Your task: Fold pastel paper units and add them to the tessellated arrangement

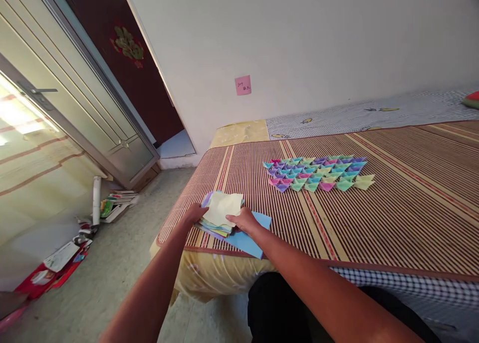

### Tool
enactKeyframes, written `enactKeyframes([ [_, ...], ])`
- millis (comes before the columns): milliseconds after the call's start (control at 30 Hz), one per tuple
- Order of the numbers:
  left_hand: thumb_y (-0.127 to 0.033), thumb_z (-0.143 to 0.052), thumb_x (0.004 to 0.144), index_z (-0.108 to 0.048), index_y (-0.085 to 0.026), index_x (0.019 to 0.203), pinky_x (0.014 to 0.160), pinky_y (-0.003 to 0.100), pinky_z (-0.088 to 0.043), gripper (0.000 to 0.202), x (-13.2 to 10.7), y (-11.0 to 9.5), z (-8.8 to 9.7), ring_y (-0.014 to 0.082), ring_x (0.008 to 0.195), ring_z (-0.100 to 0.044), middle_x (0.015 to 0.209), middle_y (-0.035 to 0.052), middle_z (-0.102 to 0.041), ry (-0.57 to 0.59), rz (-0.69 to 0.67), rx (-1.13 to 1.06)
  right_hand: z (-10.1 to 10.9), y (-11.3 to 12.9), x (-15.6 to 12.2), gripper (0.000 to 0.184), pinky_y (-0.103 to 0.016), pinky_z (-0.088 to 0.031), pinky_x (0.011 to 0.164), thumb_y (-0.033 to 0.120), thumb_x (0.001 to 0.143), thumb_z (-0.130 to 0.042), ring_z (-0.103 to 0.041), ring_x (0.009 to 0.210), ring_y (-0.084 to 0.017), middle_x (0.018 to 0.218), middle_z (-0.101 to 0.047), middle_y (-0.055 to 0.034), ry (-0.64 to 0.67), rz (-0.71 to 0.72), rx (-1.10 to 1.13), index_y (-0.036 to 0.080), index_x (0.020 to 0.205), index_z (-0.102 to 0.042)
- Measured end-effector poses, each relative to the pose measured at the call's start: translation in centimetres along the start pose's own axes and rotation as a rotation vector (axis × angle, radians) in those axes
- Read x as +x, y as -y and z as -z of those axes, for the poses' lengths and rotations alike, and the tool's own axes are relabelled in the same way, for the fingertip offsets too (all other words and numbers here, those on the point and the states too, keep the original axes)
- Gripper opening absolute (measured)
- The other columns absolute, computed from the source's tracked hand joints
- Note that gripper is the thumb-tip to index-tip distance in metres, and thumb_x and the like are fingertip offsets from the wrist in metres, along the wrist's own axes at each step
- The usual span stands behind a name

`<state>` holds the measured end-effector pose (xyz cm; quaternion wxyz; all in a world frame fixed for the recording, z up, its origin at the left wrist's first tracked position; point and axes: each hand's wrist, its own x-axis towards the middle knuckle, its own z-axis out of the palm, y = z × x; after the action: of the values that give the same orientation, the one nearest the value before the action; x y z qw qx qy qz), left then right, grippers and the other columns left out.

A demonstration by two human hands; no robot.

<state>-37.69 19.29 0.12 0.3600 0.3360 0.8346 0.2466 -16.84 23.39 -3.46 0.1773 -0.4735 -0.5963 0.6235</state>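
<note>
**Bedside paper handling, close to the near edge**

Pale wall (318, 48) fills the back of my remote view, and below it a striped mat (411, 193) covers the bed (220, 278). Rows of folded paper pieces (316, 175) sit farther back on the mat. Nearer me, light-blue paper (245, 240) lies partly under the paper stack (219, 228), which has a cream sheet (224, 207) on top. My left hand (194, 213) pinches the stack's left side, thumb uppermost; my right hand (243, 219) pinches its lower right side. How many layers each grip takes in, I cannot tell. I judge this step wants light, even pressure, since the lower layers fan out unevenly and could slip or crease. One blue corner reaches the mat's near border, so I'd favour motion away from that drop. Mat between stack and rows gives me sideways room.
</note>
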Motion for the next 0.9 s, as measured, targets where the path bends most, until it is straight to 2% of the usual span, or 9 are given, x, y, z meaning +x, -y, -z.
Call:
enactKeyframes([
  [133,-0.056,-0.058,0.098,-0.071,-0.012,0.107,0.073,0.037,-0.06,0.047,-2.2,-0.1,-0.7,0.0221,0.083,-0.073,0.098,0.0094,-0.076,0.097,-0.054,-0.281,-0.1,-0.1,-0.8,0.034,-0.046,-0.058,0.093,0.034,0.1,-0.067,-0.067,0.111,-0.025,0.13,-0.065,-0.0101,-0.057,0.102,-0.102,0.017,0.129,-0.063],
  [200,-0.06,-0.064,0.092,-0.074,-0.01,0.1,0.067,0.034,-0.06,0.052,-3.5,0.0,-1.0,0.0247,0.079,-0.075,0.088,0.012,-0.078,0.153,-0.086,-0.41,-0.3,-0.1,-1.2,0.033,-0.046,-0.058,0.093,0.034,0.099,-0.067,-0.067,0.11,-0.025,0.128,-0.066,-0.0097,-0.067,0.143,-0.144,0.017,0.127,-0.064],
  [300,-0.052,-0.08,0.08,-0.075,-0.01,0.1,0.064,0.033,-0.061,0.047,-5.3,0.4,-1.3,0.0287,0.081,-0.077,0.085,0.0144,-0.08,0.181,-0.113,-0.571,-0.6,0.1,-1.7,0.03,-0.045,-0.058,0.093,0.033,0.099,-0.068,-0.068,0.11,-0.025,0.126,-0.067,-0.0091,-0.084,0.191,-0.196,0.017,0.125,-0.065],
  [500,-0.026,-0.088,0.072,-0.073,-0.008,0.108,0.068,0.034,-0.064,0.043,-6.4,1.4,-2.2,0.0304,0.081,-0.08,0.085,0.0148,-0.081,0.129,-0.073,-0.814,-0.7,0.8,-2.0,0.032,-0.043,-0.059,0.089,0.036,0.1,-0.067,-0.069,0.105,-0.023,0.125,-0.067,-0.0089,-0.134,0.227,-0.333,0.017,0.126,-0.064],
  [633,-0.01,-0.084,0.069,-0.071,-0.007,0.111,0.063,0.034,-0.065,0.044,-6.0,2.3,-3.3,0.0284,0.071,-0.079,0.077,0.0114,-0.081,0.029,-0.003,-0.93,1.9,0.9,-2.8,0.031,-0.034,-0.054,0.086,0.044,0.095,-0.07,-0.069,0.102,-0.025,0.11,-0.073,-0.0106,-0.205,0.248,-0.475,0.017,0.111,-0.07],
  [700,-0.005,-0.081,0.07,-0.071,-0.006,0.112,0.064,0.035,-0.066,0.043,-6.3,3.0,-3.8,0.0283,0.071,-0.079,0.079,0.0119,-0.081,-0.002,0.017,-0.995,4.2,0.3,-3.6,0.034,-0.036,-0.049,0.092,0.045,0.097,-0.065,-0.065,0.113,-0.029,0.117,-0.071,-0.0145,-0.278,0.265,-0.563,0.016,0.114,-0.068],
  [767,-0.001,-0.076,0.071,-0.07,-0.005,0.114,0.067,0.036,-0.067,0.044,-6.9,3.6,-4.2,0.0284,0.073,-0.08,0.081,0.0126,-0.081,-0.033,0.02,-1.062,6.2,-0.5,-4.5,0.038,-0.041,-0.043,0.101,0.041,0.09,-0.075,-0.056,0.128,-0.035,0.13,-0.065,-0.0191,-0.332,0.271,-0.666,0.015,0.116,-0.067],
  [833,0.002,-0.071,0.071,-0.069,-0.005,0.117,0.071,0.036,-0.067,0.047,-7.7,4.1,-4.7,0.0283,0.077,-0.08,0.083,0.0123,-0.081,-0.067,0.008,-1.13,7.6,-1.3,-5.2,0.047,-0.044,-0.04,0.101,0.035,0.078,-0.087,-0.054,0.129,-0.038,0.132,-0.064,-0.0204,-0.342,0.256,-0.756,0.014,0.115,-0.067],
  [900,0.005,-0.067,0.072,-0.068,-0.006,0.121,0.076,0.036,-0.067,0.05,-8.6,4.3,-5.1,0.0278,0.082,-0.08,0.086,0.0116,-0.081,-0.102,-0.015,-1.197,8.1,-1.9,-5.5,0.051,-0.043,-0.041,0.099,0.034,0.073,-0.09,-0.056,0.126,-0.038,0.129,-0.065,-0.0196,-0.332,0.239,-0.821,0.014,0.114,-0.067],
])
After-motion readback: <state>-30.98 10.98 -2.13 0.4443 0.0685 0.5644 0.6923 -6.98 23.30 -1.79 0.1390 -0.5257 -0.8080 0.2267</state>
